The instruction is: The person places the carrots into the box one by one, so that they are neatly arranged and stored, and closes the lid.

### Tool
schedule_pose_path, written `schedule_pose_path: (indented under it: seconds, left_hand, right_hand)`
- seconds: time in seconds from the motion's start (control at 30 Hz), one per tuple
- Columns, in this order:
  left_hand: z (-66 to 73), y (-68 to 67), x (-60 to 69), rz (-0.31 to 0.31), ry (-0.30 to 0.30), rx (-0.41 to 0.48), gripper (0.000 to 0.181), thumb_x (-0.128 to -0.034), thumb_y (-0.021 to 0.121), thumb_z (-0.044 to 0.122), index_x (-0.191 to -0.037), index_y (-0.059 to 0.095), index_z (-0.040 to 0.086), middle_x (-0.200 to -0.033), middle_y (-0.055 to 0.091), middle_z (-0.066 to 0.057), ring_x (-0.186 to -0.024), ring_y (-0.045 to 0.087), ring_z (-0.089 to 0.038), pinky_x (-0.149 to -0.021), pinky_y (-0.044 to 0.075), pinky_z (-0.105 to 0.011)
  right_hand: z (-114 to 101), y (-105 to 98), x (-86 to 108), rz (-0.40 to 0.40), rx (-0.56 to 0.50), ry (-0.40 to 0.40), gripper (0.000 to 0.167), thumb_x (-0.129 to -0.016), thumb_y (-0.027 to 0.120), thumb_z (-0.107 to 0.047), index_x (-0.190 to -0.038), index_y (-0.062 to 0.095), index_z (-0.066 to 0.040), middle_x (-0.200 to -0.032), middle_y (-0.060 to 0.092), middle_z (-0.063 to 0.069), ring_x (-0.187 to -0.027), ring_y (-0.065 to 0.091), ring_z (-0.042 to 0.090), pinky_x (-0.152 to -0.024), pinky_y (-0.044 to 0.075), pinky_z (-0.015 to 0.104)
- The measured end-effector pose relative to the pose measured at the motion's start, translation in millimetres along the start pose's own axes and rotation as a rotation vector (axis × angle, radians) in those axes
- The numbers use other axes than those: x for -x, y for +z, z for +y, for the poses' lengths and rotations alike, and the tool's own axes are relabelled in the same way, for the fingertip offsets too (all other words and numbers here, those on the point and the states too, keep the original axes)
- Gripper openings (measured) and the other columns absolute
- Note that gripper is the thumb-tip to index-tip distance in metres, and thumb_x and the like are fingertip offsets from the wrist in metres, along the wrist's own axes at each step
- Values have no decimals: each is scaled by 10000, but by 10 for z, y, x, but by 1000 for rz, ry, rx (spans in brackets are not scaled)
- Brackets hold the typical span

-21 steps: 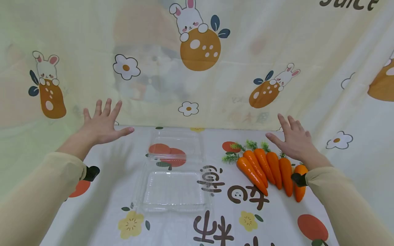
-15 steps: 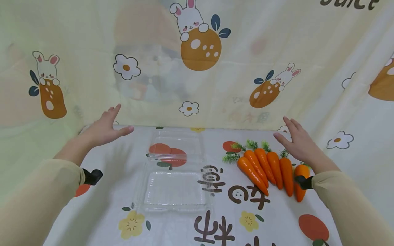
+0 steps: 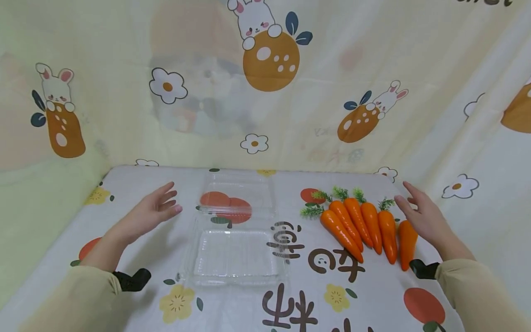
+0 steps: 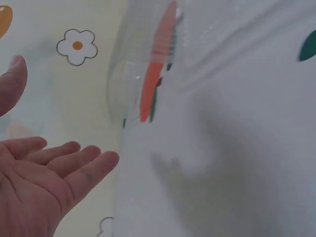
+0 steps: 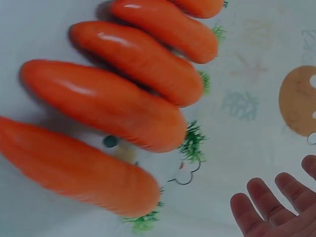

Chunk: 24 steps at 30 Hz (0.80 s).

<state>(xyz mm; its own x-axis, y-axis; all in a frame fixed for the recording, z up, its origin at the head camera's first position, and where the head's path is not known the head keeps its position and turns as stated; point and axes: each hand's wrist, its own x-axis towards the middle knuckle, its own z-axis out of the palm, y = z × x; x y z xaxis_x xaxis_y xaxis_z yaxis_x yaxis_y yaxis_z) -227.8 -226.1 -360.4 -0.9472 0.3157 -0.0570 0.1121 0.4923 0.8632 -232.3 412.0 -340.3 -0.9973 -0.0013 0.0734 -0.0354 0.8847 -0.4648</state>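
Note:
Left of the clear plastic container (image 3: 236, 253), my left hand (image 3: 145, 216) hovers over the table with relaxed fingers, holding nothing. The container lies with its lid (image 3: 238, 193) folded back, and part of it shows in the left wrist view (image 4: 121, 74). My right hand (image 3: 427, 221) is raised beside the rightmost orange carrot (image 3: 408, 244), fingers extended and not gripping anything. Several carrots with green tops lie fanned out; the leftmost (image 3: 341, 234) points toward the lower right. In the right wrist view, carrots (image 5: 103, 103) lie beside my fingertips (image 5: 256, 190).
A white printed cloth (image 3: 224, 309) covers the table. Behind it hangs a pale curtain (image 3: 207, 143) with rabbit and flower prints, running along the table's back edge. Black wrist mounts (image 3: 134, 280) sit at both cuffs.
Both hands have come down from in front of the curtain toward the table, the right one also shifting right. The view has tilted slightly. Carrots and container have stayed put.

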Motion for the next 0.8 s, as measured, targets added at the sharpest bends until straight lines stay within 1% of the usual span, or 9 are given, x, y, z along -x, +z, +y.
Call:
schedule_pose_path:
  seconds: [0.07, 0.17, 0.23, 0.33, 0.4, 0.5, 0.6, 0.67, 0.8]
  left_hand:
    - [-73, 82, 35, -3, 9, 40, 881, -1035, 616, 269, -1634, 30, -2, -1656, 217, -313, -1502, 305, -493, -1146, 406, -568]
    - [-163, 188, 89, -11, 11, 96, 849, -1035, 613, 214, -1634, 52, -3, -1650, 249, -302, -1483, 363, -470, -1094, 490, -477]
    - [-210, 254, 128, -28, 10, 141, 827, -1033, 607, 160, -1630, 62, -15, -1645, 256, -307, -1474, 382, -468, -1063, 527, -411]
    - [-256, 342, 184, -56, 5, 187, 812, -1024, 605, 113, -1624, 78, -32, -1639, 268, -308, -1469, 392, -468, -1036, 547, -330]
    - [-273, 390, 213, -66, 2, 212, 812, -1018, 610, 101, -1622, 86, -38, -1638, 275, -304, -1471, 388, -464, -1036, 545, -305]
    - [-294, 448, 246, -70, 1, 235, 821, -1012, 622, 105, -1622, 91, -39, -1640, 278, -295, -1479, 375, -458, -1047, 531, -280]
    - [-326, 487, 271, -75, -2, 259, 831, -1008, 632, 110, -1623, 92, -35, -1645, 271, -286, -1488, 354, -457, -1054, 521, -263]
    - [-346, 504, 278, -82, -5, 262, 836, -1007, 636, 129, -1625, 95, -29, -1647, 273, -279, -1494, 341, -456, -1063, 518, -276]
    - [-355, 524, 281, -89, -9, 247, 838, -1006, 640, 152, -1630, 105, -9, -1645, 297, -261, -1506, 325, -448, -1094, 508, -358]
  right_hand:
    - [77, 30, 39, 3, -9, 20, 769, -1096, 342, -486, -1629, 64, -6, -1590, 183, 419, -1319, 344, 651, -968, 393, 803]
    - [187, 69, 96, 3, -21, 56, 769, -1096, 334, -487, -1625, 64, 2, -1584, 190, 422, -1305, 344, 650, -956, 405, 800]
    - [253, 86, 135, -8, -29, 82, 781, -1094, 329, -497, -1622, 56, 9, -1577, 190, 429, -1301, 338, 652, -947, 417, 795]
    - [346, 102, 188, -43, -45, 127, 811, -1087, 315, -526, -1617, 36, 22, -1568, 183, 440, -1305, 317, 657, -939, 424, 792]
    - [398, 116, 215, -66, -50, 157, 836, -1080, 308, -552, -1613, 29, 28, -1560, 184, 448, -1308, 306, 658, -936, 432, 789]
    - [471, 146, 242, -92, -48, 186, 856, -1074, 301, -571, -1606, 33, 44, -1543, 189, 460, -1301, 305, 655, -929, 456, 773]
    - [534, 177, 264, -104, -34, 199, 851, -1078, 314, -557, -1596, 51, 66, -1523, 203, 471, -1286, 328, 650, -918, 499, 732]
    - [576, 198, 279, -109, -25, 202, 846, -1082, 328, -541, -1588, 65, 83, -1509, 216, 476, -1276, 343, 649, -903, 534, 692]
    - [621, 239, 300, -102, -4, 207, 844, -1088, 350, -516, -1569, 79, 122, -1494, 241, 481, -1270, 363, 648, -889, 563, 653]
